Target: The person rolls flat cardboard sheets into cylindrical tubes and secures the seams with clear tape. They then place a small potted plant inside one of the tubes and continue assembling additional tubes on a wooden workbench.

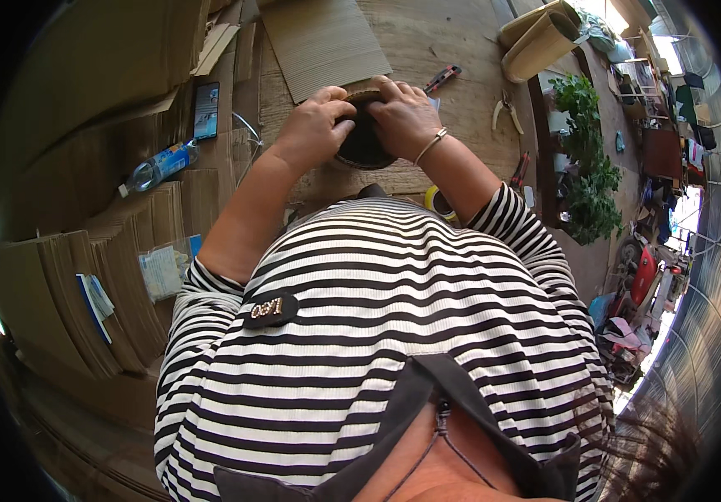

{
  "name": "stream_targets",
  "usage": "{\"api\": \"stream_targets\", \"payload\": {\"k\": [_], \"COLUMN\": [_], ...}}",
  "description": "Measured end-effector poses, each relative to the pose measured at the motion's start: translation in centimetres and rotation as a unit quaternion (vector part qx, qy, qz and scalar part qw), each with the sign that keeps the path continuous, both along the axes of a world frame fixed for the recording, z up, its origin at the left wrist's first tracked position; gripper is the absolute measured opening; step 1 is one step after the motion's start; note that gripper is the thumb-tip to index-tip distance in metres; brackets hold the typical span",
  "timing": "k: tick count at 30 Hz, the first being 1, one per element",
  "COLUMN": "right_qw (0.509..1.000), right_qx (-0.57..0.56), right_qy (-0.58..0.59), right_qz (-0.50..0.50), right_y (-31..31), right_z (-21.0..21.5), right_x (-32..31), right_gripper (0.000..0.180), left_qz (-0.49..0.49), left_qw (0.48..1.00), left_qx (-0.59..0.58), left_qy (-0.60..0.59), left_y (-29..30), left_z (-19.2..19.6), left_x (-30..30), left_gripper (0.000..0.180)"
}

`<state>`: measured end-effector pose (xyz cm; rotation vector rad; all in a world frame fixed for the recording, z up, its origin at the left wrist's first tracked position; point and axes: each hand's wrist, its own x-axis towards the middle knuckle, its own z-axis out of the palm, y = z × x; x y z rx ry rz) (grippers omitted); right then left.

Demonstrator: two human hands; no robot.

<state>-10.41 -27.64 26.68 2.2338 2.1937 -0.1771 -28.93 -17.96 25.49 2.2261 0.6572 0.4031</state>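
Note:
A round, dark-walled container [364,149] stands on the wooden table in front of me, and a brown band [359,94] shows along its far rim. My left hand [318,125] is curled over the left side of that rim, thumb inward. On the opposite side my right hand [404,117], with a bracelet at the wrist, grips the far right of the rim, its fingers bent over the edge. The fingertips are partly hidden, so I cannot tell whether they also pinch the band. Just beyond lies a ribbed cardboard sheet [327,46].
Right of my hands lie a utility knife [443,79], pliers [508,113] and a roll of yellow tape [438,202]. Rolled cardboard [540,43] sits at the far right, near a leafy plant [582,159]. Stacked cardboard [84,293], a plastic bottle [159,167] and a phone [206,110] are leftward.

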Motion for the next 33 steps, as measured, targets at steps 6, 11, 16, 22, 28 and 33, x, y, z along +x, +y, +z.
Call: {"api": "stream_targets", "payload": {"k": [6, 11, 16, 22, 28, 33], "right_qw": [0.997, 0.995, 0.981, 0.987, 0.991, 0.994], "right_qx": [0.014, 0.021, 0.176, 0.082, 0.083, 0.064], "right_qy": [-0.07, -0.096, 0.075, 0.138, 0.098, 0.081], "right_qz": [0.029, 0.001, 0.036, 0.004, 0.037, -0.046], "right_y": [1.1, 1.3, 1.5, 3.1, 2.4, -0.5], "right_z": [0.3, -0.1, 0.2, 0.2, 0.4, 3.7], "right_x": [0.0, -0.4, 1.5, 3.4, 3.7, 0.6], "right_gripper": [0.023, 0.023, 0.013, 0.019, 0.028, 0.046], "left_qz": [0.081, 0.097, 0.122, 0.095, 0.133, 0.125], "left_qw": [0.984, 0.981, 0.975, 0.982, 0.979, 0.985], "left_qx": [-0.12, -0.135, -0.187, -0.158, -0.142, -0.103], "left_qy": [-0.101, -0.096, -0.022, -0.037, -0.069, -0.059], "left_y": [-1.2, -2.4, -3.9, -3.3, -1.8, -3.0], "left_z": [-1.1, -2.6, -2.4, -2.7, -3.3, -2.0], "left_x": [-2.1, -3.8, -4.0, -3.6, -3.0, -2.8], "left_gripper": [0.047, 0.062, 0.074, 0.066, 0.055, 0.049]}}
